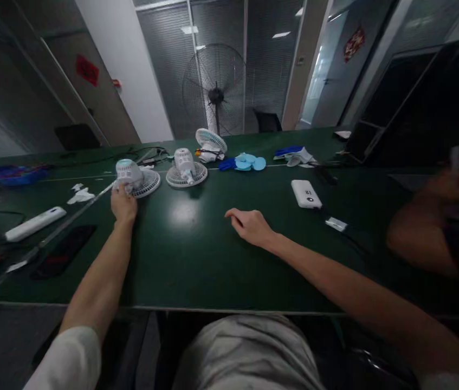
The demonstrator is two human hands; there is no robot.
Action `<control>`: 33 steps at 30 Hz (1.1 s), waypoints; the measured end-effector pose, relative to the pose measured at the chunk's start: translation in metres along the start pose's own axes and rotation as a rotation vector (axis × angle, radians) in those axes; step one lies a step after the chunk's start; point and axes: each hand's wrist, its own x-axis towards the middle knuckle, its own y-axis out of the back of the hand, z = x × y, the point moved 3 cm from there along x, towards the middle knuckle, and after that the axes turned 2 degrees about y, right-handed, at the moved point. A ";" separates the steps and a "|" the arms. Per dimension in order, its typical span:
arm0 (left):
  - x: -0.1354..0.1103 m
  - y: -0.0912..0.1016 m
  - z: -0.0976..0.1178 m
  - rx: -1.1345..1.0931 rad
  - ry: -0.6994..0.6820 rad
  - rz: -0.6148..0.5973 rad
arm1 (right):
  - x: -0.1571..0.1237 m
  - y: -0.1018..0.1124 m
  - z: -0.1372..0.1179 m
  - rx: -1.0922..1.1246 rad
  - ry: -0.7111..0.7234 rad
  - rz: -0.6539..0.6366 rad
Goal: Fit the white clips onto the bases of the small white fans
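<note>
My left hand (pixel 123 205) reaches out over the green table (pixel 196 260) and its fingers close on the base of a small white fan (pixel 135 177) lying on its grille. My right hand (pixel 250 225) rests on the table near the middle, fingers loosely curled, holding nothing. A second small white fan (pixel 186 168) lies just right of the first. A third fan (pixel 210 144) lies behind them. Light blue fan blades (pixel 247 161) lie further right.
A white power bank (pixel 306 193) and a small tag (pixel 336 223) lie right of my right hand. A white remote (pixel 35 223), a dark phone (pixel 64 251) and a metal rod (pixel 50 234) lie at left. Another person's arm (pixel 420 227) rests at the right edge. A floor fan (pixel 215 92) stands beyond.
</note>
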 end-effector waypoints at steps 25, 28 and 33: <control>-0.003 0.018 0.030 0.055 -0.204 0.008 | 0.000 0.002 -0.001 0.040 0.007 -0.091; -0.001 0.016 0.031 0.070 -0.184 0.001 | 0.001 0.001 0.000 0.033 0.004 -0.092; -0.001 0.012 0.031 0.084 -0.160 0.001 | 0.001 0.001 -0.002 0.010 -0.001 -0.095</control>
